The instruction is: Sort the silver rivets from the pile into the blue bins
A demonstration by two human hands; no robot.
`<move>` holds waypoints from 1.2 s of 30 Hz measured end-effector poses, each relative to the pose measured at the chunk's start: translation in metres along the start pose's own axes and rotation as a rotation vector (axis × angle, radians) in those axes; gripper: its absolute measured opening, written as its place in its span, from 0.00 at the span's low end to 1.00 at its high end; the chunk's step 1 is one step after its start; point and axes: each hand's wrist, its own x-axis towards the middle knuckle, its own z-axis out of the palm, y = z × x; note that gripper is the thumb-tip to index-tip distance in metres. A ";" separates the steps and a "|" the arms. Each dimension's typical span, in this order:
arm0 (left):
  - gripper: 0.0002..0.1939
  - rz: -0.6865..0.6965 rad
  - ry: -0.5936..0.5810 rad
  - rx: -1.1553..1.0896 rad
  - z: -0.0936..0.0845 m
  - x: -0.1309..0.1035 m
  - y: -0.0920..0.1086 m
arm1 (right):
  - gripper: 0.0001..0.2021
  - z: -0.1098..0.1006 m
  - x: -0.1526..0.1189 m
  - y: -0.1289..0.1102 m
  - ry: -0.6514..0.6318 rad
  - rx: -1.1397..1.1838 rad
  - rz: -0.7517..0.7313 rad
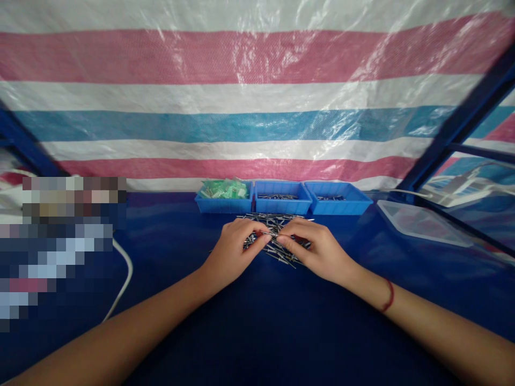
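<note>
Over a loose heap of blind rivets [281, 253] on the dark blue table, my two hands come together. One thin silvery blind rivet [269, 233] spans the gap between my fingertips. Its left end is pinched by the thumb and forefinger of my left hand [235, 246]. At the other end, the thumb and fingertips of my right hand [316, 244] close on it. Part of the heap is hidden behind my fingers.
Behind the heap stand three blue bins: the left bin [223, 206] with green-tinted plastic packets [225, 188], the middle bin [281, 206] and right bin [341, 208] with metal pins. A translucent lid [422, 225] lies right. A white cable [127, 268] runs left, beside a pixelated area.
</note>
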 end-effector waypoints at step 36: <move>0.04 0.035 -0.053 -0.015 0.000 0.000 -0.002 | 0.05 0.001 -0.003 -0.002 0.125 -0.118 -0.091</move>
